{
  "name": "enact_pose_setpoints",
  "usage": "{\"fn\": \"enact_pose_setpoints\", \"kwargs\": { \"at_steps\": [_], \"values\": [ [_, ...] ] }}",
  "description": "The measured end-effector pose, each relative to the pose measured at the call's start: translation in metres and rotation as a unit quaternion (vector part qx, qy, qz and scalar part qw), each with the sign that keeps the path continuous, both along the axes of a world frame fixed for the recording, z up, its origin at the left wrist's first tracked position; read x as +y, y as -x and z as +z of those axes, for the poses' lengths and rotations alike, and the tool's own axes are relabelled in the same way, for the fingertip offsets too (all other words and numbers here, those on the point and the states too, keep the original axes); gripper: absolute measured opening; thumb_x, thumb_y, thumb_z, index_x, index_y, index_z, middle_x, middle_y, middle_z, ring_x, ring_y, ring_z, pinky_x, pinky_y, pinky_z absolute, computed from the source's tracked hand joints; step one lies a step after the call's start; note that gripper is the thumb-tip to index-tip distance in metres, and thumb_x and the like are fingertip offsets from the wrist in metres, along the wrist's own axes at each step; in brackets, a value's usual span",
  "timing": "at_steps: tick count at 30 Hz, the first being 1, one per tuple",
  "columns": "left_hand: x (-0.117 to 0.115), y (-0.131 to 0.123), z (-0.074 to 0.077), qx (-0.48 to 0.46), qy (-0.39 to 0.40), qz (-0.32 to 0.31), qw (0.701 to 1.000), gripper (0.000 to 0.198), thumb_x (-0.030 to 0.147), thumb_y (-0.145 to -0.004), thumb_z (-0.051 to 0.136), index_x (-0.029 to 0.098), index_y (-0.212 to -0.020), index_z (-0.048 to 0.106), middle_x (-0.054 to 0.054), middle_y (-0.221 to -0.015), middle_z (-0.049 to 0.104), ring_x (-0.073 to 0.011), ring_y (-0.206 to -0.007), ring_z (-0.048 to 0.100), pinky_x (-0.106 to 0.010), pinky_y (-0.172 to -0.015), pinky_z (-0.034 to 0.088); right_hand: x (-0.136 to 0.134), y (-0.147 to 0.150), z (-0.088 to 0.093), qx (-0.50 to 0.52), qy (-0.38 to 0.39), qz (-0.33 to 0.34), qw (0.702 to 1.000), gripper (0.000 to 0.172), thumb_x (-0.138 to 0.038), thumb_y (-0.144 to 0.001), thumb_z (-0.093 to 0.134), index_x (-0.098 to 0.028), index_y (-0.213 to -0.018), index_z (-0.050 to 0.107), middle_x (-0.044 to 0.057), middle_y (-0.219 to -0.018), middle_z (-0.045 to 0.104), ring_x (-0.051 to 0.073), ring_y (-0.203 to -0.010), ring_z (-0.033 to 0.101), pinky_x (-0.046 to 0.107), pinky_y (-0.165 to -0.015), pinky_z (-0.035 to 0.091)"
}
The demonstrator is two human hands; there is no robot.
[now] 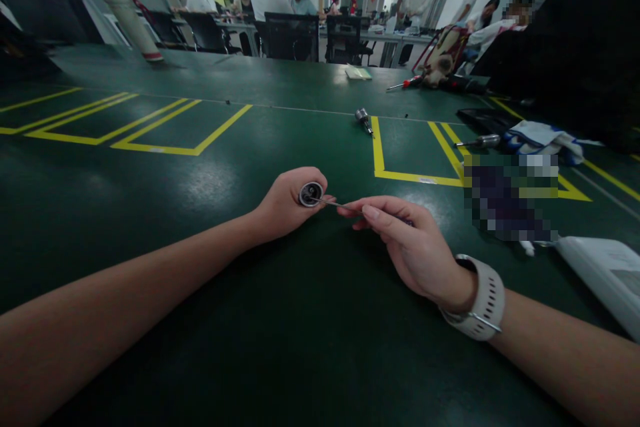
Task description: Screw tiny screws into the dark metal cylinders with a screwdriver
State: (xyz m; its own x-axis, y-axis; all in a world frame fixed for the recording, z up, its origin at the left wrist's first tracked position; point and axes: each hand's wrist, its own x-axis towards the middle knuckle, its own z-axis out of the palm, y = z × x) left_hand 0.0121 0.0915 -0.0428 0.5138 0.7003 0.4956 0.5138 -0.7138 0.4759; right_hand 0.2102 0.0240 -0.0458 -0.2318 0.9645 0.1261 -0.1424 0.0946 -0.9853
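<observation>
Silver metal rims the round, dark tube (311, 194) that the left hand (283, 207) wraps; the right hand (415, 243) pinches a thin grey metal rod (343, 205), pointing just past nine o'clock at the tube's mouth.

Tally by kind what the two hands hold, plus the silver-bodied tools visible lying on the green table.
Round hollow part in the left hand: 1
Thin metal rod in the right hand: 1
Silver-bodied tools: 2
Total: 4

Thin metal rod (336, 204) slants, tip at silver-rimmed round part's (311, 194) dark hollow
</observation>
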Motion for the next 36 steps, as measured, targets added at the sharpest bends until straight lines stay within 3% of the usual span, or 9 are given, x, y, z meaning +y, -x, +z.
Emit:
{"fn": "enact_pose_setpoints", "kwargs": {
  "at_steps": [7, 15, 19, 24, 27, 36],
  "values": [
    [-0.0008, -0.0005, -0.0021, 0.052, -0.042, 0.008, 0.998, 0.017, 0.020, -0.079, 0.060, 0.016, -0.067, 0.048, 0.003, -0.064, 0.048, -0.0104, -0.059, 0.045, -0.023, -0.055, 0.034, -0.0050, 0.0011, 0.0057, -0.145, -0.063, -0.034, 0.987, 0.017, -0.028, -0.085, 0.062, -0.023, -0.097, 0.072, 0.002, -0.096, 0.073, 0.017, -0.086, 0.065, 0.033, -0.078, 0.050],
    [-0.0005, -0.0001, 0.0002, -0.013, -0.007, -0.023, 1.000, 0.020, 0.022, -0.077, 0.061, 0.017, -0.064, 0.046, 0.004, -0.062, 0.047, -0.0091, -0.056, 0.043, -0.022, -0.053, 0.034, 0.0014, 0.0005, 0.0014, 0.019, 0.024, 0.019, 0.999, 0.015, -0.028, -0.085, 0.062, -0.022, -0.094, 0.072, 0.003, -0.099, 0.072, 0.018, -0.098, 0.064, 0.032, -0.083, 0.048],
    [0.0003, -0.0004, -0.0001, -0.014, 0.008, -0.020, 1.000, 0.018, 0.023, -0.076, 0.060, 0.017, -0.065, 0.047, 0.004, -0.063, 0.048, -0.0096, -0.057, 0.044, -0.022, -0.053, 0.035, 0.0015, 0.0012, 0.0014, 0.037, 0.029, 0.014, 0.999, 0.015, -0.027, -0.085, 0.062, -0.022, -0.094, 0.072, 0.004, -0.099, 0.072, 0.019, -0.100, 0.064, 0.033, -0.084, 0.049],
    [0.0003, -0.0012, -0.0017, 0.054, -0.027, 0.016, 0.998, 0.016, 0.021, -0.079, 0.057, 0.017, -0.067, 0.048, 0.002, -0.065, 0.049, -0.0111, -0.060, 0.046, -0.024, -0.056, 0.035, -0.0027, 0.0001, 0.0038, -0.093, -0.046, -0.039, 0.994, 0.018, -0.031, -0.085, 0.061, -0.023, -0.097, 0.072, 0.004, -0.100, 0.072, 0.019, -0.092, 0.064, 0.036, -0.082, 0.049],
    [-0.0005, -0.0012, -0.0020, 0.091, -0.045, 0.015, 0.995, 0.014, 0.019, -0.080, 0.056, 0.017, -0.068, 0.049, 0.001, -0.067, 0.050, -0.0121, -0.062, 0.048, -0.025, -0.058, 0.036, -0.0042, -0.0002, 0.0064, -0.148, -0.057, -0.028, 0.987, 0.018, -0.029, -0.085, 0.061, -0.023, -0.097, 0.072, 0.004, -0.097, 0.072, 0.018, -0.088, 0.065, 0.036, -0.080, 0.049],
    [0.0004, 0.0004, 0.0010, -0.002, 0.022, -0.020, 1.000, 0.019, 0.023, -0.076, 0.060, 0.017, -0.064, 0.047, 0.003, -0.063, 0.048, -0.0098, -0.058, 0.045, -0.023, -0.055, 0.037, 0.0015, 0.0015, 0.0042, 0.034, 0.048, 0.025, 0.998, 0.016, -0.028, -0.083, 0.063, -0.020, -0.094, 0.072, 0.005, -0.100, 0.073, 0.019, -0.099, 0.064, 0.034, -0.085, 0.048]
  ]
}}
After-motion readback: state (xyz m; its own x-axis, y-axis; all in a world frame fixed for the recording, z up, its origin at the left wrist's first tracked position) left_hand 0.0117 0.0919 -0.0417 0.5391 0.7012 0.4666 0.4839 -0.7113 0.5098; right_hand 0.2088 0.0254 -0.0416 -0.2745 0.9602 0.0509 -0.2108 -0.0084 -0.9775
